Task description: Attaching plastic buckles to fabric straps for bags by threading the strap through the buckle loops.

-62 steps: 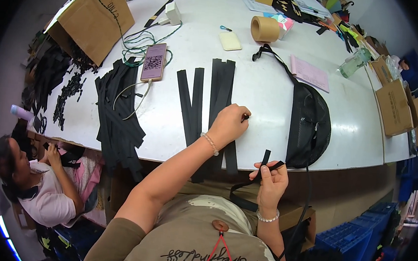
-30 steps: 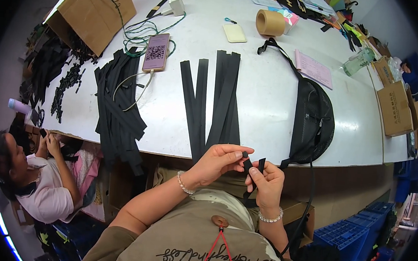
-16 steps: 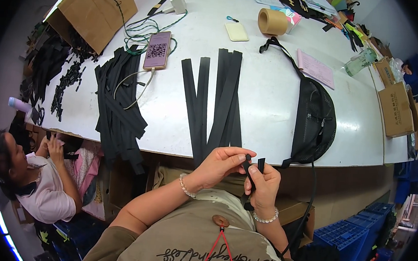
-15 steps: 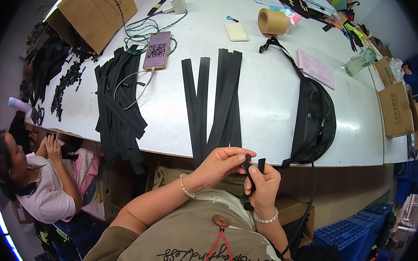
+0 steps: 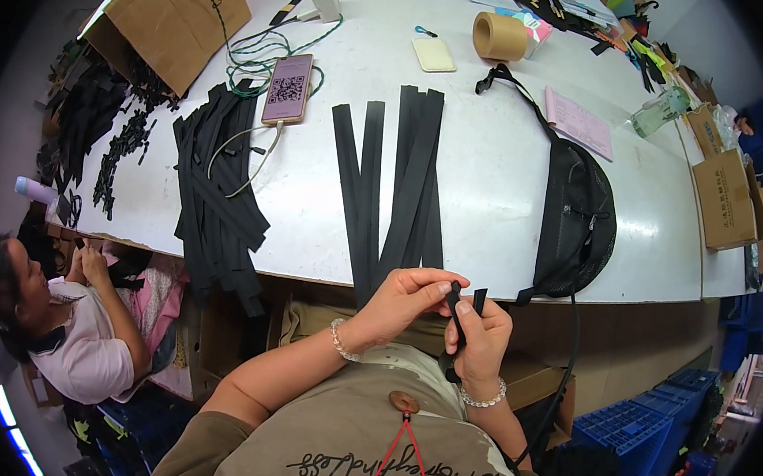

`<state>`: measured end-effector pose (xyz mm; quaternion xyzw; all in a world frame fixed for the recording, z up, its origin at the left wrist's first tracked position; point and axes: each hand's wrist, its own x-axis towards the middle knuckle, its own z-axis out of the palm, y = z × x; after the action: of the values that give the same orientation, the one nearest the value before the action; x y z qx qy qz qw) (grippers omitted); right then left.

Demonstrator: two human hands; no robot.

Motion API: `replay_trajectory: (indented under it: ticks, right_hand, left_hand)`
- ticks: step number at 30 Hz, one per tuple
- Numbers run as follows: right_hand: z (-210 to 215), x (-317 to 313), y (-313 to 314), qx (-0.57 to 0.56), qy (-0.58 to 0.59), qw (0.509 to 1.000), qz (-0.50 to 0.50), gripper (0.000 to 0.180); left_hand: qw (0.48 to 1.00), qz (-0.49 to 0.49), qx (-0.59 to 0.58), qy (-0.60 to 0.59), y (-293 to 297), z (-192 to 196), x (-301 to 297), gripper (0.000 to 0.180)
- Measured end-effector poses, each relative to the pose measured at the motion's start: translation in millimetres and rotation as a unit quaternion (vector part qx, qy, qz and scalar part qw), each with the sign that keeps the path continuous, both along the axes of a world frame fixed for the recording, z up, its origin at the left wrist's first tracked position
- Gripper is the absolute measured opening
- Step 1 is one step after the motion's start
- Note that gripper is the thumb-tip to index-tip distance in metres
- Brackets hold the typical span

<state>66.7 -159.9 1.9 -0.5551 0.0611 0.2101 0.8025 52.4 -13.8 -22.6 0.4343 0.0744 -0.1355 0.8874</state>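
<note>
Just off the table's front edge, both hands are together on a black fabric strip (image 5: 480,299). My left hand (image 5: 399,306) pinches one end of it between thumb and fingertips; what small part sits there is too dark to make out. Wrapped round the folded strip is my right hand (image 5: 483,341), with the thumb pressed on top and an end sticking up beside it. Beyond my left hand, several long black strips (image 5: 362,192) lie fanned out, some reaching over the edge. A larger heap of similar strips (image 5: 217,191) is further left.
A phone (image 5: 287,90) on a cable touches the left heap. Small black pieces (image 5: 122,153) lie near an open carton (image 5: 171,20). To the right are a black mesh bag (image 5: 577,221), a pink pad (image 5: 578,123) and a tape roll (image 5: 500,38). A co-worker (image 5: 83,332) sits at left.
Both hands stay almost in place, still gripping the strip, with only slight finger movement. The co-worker's hands have lowered slightly.
</note>
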Motion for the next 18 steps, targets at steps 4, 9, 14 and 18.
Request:
replay_trajectory:
  ticks: [4,9,14,18]
  right_hand:
    - [-5,0,-1,0.014,-0.006,1.000,0.013,0.011]
    - [-9,-3,3,0.045,-0.005,0.998,-0.033,0.014]
    - [-9,-3,5,0.056,-0.009,0.998,-0.028,0.014]
    - [-6,-1,11,0.012,-0.028,0.999,-0.028,0.016]
  left_hand:
    - [1.000,0.000,0.010,-0.008,-1,-2,-1,0.024]
    - [1.000,-0.010,0.007,-0.009,-3,-5,-1,0.024]
    - [0.999,0.001,0.040,-0.034,-6,-6,-3,0.025]
    - [0.999,0.002,0.011,-0.033,-4,-7,-3,0.025]
